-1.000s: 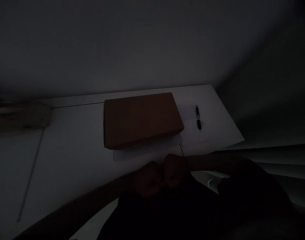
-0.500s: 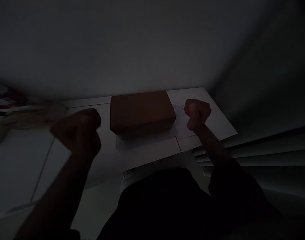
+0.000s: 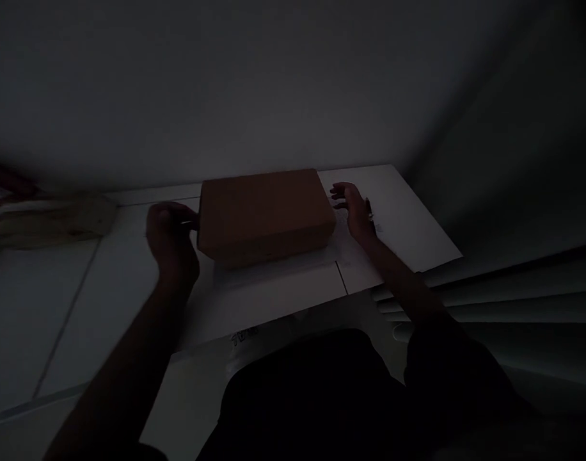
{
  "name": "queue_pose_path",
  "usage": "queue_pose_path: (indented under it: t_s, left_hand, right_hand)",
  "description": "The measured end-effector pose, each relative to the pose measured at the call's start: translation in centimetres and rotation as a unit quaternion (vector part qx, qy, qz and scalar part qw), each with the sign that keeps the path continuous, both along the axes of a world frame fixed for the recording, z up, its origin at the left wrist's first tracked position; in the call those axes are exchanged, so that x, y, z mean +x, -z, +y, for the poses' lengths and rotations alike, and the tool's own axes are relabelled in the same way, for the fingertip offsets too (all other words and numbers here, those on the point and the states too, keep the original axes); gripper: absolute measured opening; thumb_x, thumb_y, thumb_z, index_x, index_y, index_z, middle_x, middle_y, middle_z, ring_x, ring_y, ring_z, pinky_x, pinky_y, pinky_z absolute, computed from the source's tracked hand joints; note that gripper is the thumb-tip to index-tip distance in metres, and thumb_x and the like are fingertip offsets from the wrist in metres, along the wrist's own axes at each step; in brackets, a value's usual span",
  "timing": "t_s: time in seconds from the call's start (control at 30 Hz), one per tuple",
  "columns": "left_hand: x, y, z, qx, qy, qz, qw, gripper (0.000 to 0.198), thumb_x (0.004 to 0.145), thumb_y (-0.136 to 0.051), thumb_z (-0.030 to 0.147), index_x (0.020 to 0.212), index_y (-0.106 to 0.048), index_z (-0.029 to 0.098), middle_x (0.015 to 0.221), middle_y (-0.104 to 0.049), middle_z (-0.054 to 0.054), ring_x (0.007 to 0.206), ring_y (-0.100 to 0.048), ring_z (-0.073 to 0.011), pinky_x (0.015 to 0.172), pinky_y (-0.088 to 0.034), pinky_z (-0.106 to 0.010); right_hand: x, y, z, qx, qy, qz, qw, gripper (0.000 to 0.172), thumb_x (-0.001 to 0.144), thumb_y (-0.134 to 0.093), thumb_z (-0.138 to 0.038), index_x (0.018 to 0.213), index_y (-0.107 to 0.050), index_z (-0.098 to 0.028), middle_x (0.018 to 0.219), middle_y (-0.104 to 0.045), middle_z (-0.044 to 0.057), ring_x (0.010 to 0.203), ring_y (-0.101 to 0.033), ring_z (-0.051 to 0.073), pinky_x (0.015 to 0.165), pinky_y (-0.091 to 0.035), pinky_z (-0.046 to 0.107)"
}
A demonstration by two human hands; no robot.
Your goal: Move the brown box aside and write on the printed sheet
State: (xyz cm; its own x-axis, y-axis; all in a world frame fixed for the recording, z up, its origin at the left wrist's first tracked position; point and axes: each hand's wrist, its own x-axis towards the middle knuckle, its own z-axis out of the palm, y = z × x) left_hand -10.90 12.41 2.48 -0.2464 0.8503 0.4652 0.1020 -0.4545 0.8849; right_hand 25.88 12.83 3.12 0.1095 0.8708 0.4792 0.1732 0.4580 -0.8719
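Brown box point(image 3: 267, 214) frame centre on white worktop point(image 3: 130, 282). Left hand point(image 3: 171, 240) and right hand point(image 3: 353, 208) flank its ends, fingers spread, gripping nothing; contact unclear.

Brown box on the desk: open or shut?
Shut. The cardboard box lies flat, its top one unbroken face with no raised flap, between the left hand and right hand.
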Motion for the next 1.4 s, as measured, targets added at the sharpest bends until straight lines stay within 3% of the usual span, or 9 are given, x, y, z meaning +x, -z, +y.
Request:
queue_pose_path:
  t_s: [0.1,0.2,0.33,0.43,0.57,0.77,0.87,1.1,1.4]
  left_hand:
    - [1.5,-0.1,0.1,-0.063,0.018,-0.128,0.990,0.060,0.084,-0.062,0.054,0.121,-0.052,0.008,0.109,-0.064,-0.008,0.095,-0.060,-0.0151,0.080,-0.051,-0.029]
    - [2.9,-0.3,-0.5,-0.079,0.056,-0.174,0.980,0.078,0.083,-0.069,0.057,0.139,-0.049,0.007,0.133,-0.060,-0.014,0.112,-0.061,-0.0210,0.101,-0.049,-0.036]
    - [3.5,-0.7,-1.9,-0.073,0.111,-0.174,0.976,0.080,0.079,-0.072,0.065,0.141,-0.057,0.016,0.151,-0.047,-0.009,0.143,-0.041,-0.0298,0.123,-0.030,-0.040]
    - [3.5,-0.7,-2.4,-0.070,0.143,-0.161,0.974,0.090,0.066,-0.077,0.075,0.137,-0.062,0.022,0.154,-0.043,-0.006,0.149,-0.028,-0.0345,0.128,-0.014,-0.046]
    - [3.6,-0.6,-2.5,-0.028,0.204,-0.143,0.968,0.085,0.072,-0.073,0.075,0.137,-0.060,0.022,0.155,-0.042,-0.007,0.151,-0.023,-0.0335,0.126,0.004,-0.045]
    - [3.9,-1.0,-2.9,-0.009,0.215,-0.128,0.968,0.080,0.081,-0.074,0.060,0.146,-0.049,0.020,0.158,-0.036,-0.010,0.152,-0.021,-0.0316,0.126,0.001,-0.043]
    - [3.8,-1.0,-2.6,-0.016,0.214,-0.122,0.969,0.077,0.081,-0.073,0.060,0.142,-0.053,0.019,0.155,-0.041,-0.009,0.152,-0.023,-0.0295,0.127,0.000,-0.040]
    - [3.4,-1.1,-2.0,0.021,0.267,-0.114,0.957,0.064,0.082,-0.070,0.054,0.136,-0.060,0.021,0.154,-0.043,-0.007,0.153,-0.022,-0.0271,0.127,-0.015,-0.041]
    - [-0.4,-2.9,-5.0,-0.023,0.153,-0.159,0.975,0.084,0.061,-0.077,0.054,0.138,-0.056,0.025,0.156,-0.039,-0.002,0.149,-0.029,-0.0312,0.127,-0.019,-0.042]
  right_hand:
    - [-0.4,0.3,-0.3,-0.027,-0.054,-0.020,0.998,0.087,0.087,-0.038,-0.092,0.136,-0.045,-0.022,0.141,-0.049,0.016,0.129,-0.050,0.027,0.102,-0.047,0.043]
    - [-0.7,0.1,-1.1,-0.044,-0.108,-0.032,0.993,0.090,0.091,-0.028,-0.090,0.152,-0.030,-0.024,0.157,-0.030,0.013,0.144,-0.033,0.028,0.117,-0.033,0.049]
    - [-1.8,-0.7,-2.3,-0.052,-0.192,-0.008,0.980,0.088,0.095,-0.026,-0.086,0.158,-0.024,-0.024,0.161,-0.022,0.008,0.149,-0.022,0.025,0.123,-0.027,0.045]
    - [-2.6,-0.9,-2.6,-0.045,-0.228,0.005,0.973,0.088,0.093,-0.031,-0.085,0.156,-0.034,-0.024,0.160,-0.027,0.004,0.150,-0.017,0.026,0.124,-0.024,0.046]
    - [-2.9,-0.2,-2.3,-0.062,-0.217,-0.002,0.974,0.092,0.088,-0.034,-0.089,0.153,-0.041,-0.026,0.157,-0.032,0.002,0.151,-0.016,0.029,0.124,-0.026,0.048]
    - [-2.9,0.6,-1.9,-0.045,-0.226,0.035,0.972,0.084,0.091,-0.039,-0.084,0.151,-0.044,-0.024,0.155,-0.036,0.005,0.150,-0.020,0.029,0.122,-0.030,0.049]
    - [-3.1,0.6,-1.7,-0.048,-0.224,0.049,0.972,0.087,0.089,-0.042,-0.085,0.149,-0.045,-0.023,0.153,-0.039,0.006,0.149,-0.023,0.030,0.120,-0.033,0.049]
    - [-3.0,0.1,-1.8,-0.043,-0.206,0.001,0.978,0.087,0.089,-0.034,-0.086,0.146,-0.049,-0.022,0.154,-0.038,0.007,0.149,-0.022,0.029,0.122,-0.030,0.048]
    - [-7.2,-3.9,-1.8,-0.008,-0.295,-0.062,0.953,0.080,0.098,-0.029,-0.079,0.152,-0.043,-0.022,0.156,-0.035,0.004,0.148,-0.025,0.027,0.125,-0.024,0.046]
